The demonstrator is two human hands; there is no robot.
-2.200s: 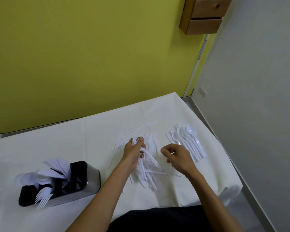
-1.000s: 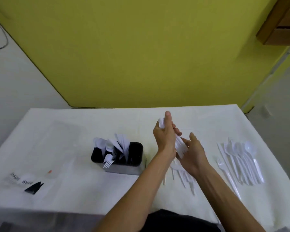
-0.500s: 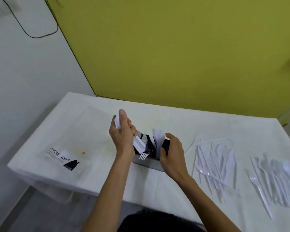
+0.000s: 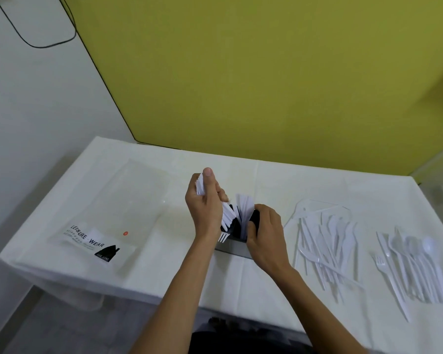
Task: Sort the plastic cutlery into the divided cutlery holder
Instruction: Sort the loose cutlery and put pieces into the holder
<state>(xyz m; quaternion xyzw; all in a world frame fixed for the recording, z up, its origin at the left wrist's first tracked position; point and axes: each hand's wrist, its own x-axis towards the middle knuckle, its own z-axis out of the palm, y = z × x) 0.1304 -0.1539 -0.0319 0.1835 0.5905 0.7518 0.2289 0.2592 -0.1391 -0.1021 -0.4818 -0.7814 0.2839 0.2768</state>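
My left hand (image 4: pixel 203 208) grips a bundle of white plastic knives (image 4: pixel 225 215), tilted, with the lower ends down inside the cutlery holder (image 4: pixel 234 247). The holder is black inside with a metal wall and stands mid-table, mostly hidden behind both hands. White knives (image 4: pixel 244 206) stand upright in it and a fork (image 4: pixel 223 236) pokes out at its front. My right hand (image 4: pixel 265 236) clasps the holder's right end. A loose pile of white knives (image 4: pixel 325 241) lies on the table to the right. Further right lies a row of spoons and forks (image 4: pixel 414 261).
A clear plastic bag (image 4: pixel 108 226) with a "LEISURE WEAR" label lies flat on the left of the white table (image 4: pixel 143 272). The table's left and near edges drop off. A yellow wall runs behind, and a black cable hangs on the white wall at top left.
My left hand carried the bundle of knives from the loose pile over to the holder and lowered its ends in. My right hand moved onto the holder's end. The view swung left.
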